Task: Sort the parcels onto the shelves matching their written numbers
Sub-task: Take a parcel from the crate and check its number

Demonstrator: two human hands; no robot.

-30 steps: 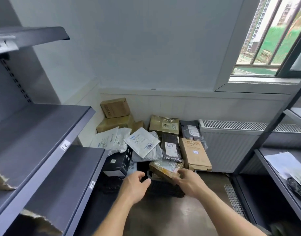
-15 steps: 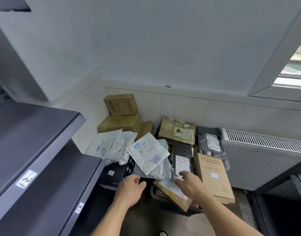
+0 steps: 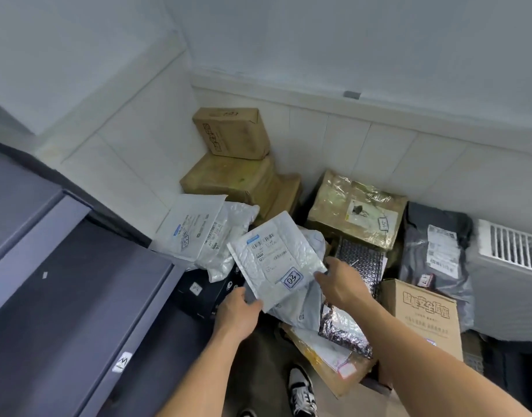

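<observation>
A white bubble mailer point(image 3: 273, 260) with "03" written in a blue box lies tilted on top of the parcel pile in the corner. My left hand point(image 3: 237, 311) pinches its lower corner, thumb on top and fingers underneath. My right hand point(image 3: 340, 284) pinches its right corner between thumb and forefinger. On the left runs a grey shelf point(image 3: 78, 296) with a small white number label point(image 3: 122, 362) on its front rim.
Stacked cardboard boxes point(image 3: 231, 133) stand in the corner. Around the mailer lie another white mailer point(image 3: 192, 227), a black box point(image 3: 204, 290), a tape-wrapped box point(image 3: 355, 209), a grey bag point(image 3: 436, 251) and a printed carton point(image 3: 424, 311). A radiator point(image 3: 511, 245) is at right. My shoe point(image 3: 301, 389) is below.
The view has tilted down toward the pile. My right hand left the flat brown parcel and both hands moved up to take hold of the white mailer marked 03.
</observation>
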